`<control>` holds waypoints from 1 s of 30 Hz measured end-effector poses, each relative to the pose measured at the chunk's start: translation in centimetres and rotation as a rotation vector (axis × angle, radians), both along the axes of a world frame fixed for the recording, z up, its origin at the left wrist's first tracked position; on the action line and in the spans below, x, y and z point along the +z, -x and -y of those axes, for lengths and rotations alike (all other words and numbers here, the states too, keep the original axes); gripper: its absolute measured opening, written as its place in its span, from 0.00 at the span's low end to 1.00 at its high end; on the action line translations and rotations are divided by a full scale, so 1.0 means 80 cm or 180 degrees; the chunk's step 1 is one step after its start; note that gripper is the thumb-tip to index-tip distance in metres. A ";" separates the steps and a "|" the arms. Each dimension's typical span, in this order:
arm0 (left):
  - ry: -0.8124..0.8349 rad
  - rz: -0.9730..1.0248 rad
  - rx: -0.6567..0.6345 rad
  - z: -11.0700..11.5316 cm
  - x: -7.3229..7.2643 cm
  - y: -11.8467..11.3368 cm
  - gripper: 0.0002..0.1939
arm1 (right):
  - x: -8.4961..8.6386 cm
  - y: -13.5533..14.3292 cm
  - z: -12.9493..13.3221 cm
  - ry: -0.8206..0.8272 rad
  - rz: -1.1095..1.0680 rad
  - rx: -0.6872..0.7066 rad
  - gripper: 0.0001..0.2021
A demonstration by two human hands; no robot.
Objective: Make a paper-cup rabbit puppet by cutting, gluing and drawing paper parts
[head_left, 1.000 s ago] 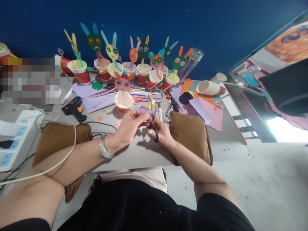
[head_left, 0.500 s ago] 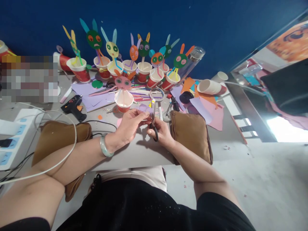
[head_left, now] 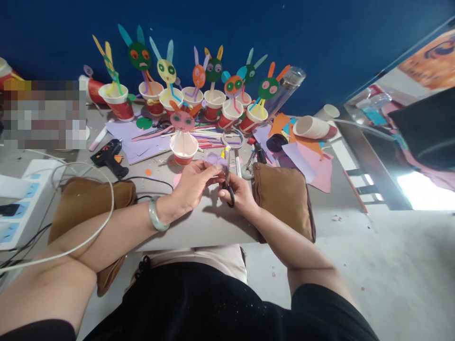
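Observation:
My right hand grips a pair of scissors by its black handles, blades pointing away from me. Close against the blades, my left hand is pinched with thumb and fingers together; what it holds is too small to make out. Just beyond my left hand stands a paper cup carrying a pink paper face with orange ears. Purple paper with circle outlines lies past the fingertips.
Several red-and-white cups with paper animal figures line the blue wall. A glue gun lies left, near a power strip. Brown cushions flank my arms. Coloured paper and stacked cups lie right.
Both hands stay in nearly the same place, with the scissors still in the right one. The whole view has shifted very slightly.

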State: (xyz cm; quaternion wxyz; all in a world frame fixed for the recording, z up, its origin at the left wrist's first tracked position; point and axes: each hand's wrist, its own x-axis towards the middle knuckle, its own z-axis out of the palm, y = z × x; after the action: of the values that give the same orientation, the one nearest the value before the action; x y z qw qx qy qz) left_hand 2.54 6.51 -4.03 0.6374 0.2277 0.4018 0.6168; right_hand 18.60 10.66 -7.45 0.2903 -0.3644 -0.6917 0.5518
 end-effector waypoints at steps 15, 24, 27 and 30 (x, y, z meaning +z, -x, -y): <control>0.0020 0.0036 -0.0014 -0.001 -0.003 0.001 0.16 | -0.001 -0.003 -0.001 0.0087 0.0043 -0.0037 0.35; 0.0036 0.0020 0.0021 -0.001 0.000 0.000 0.14 | 0.001 -0.003 -0.001 0.0011 0.0095 -0.0060 0.35; 0.0026 -0.0024 0.0018 -0.001 0.000 0.001 0.14 | 0.000 -0.004 -0.001 0.0015 0.0104 -0.0050 0.35; 0.0018 -0.0032 0.0021 0.000 0.000 0.001 0.14 | -0.001 -0.004 -0.001 0.0028 0.0098 -0.0053 0.35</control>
State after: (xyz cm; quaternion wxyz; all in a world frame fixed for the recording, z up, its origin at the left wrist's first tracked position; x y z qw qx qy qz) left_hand 2.45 6.54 -4.03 0.6340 0.2276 0.4074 0.6166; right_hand 18.91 10.75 -7.51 0.2827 -0.3798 -0.6906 0.5467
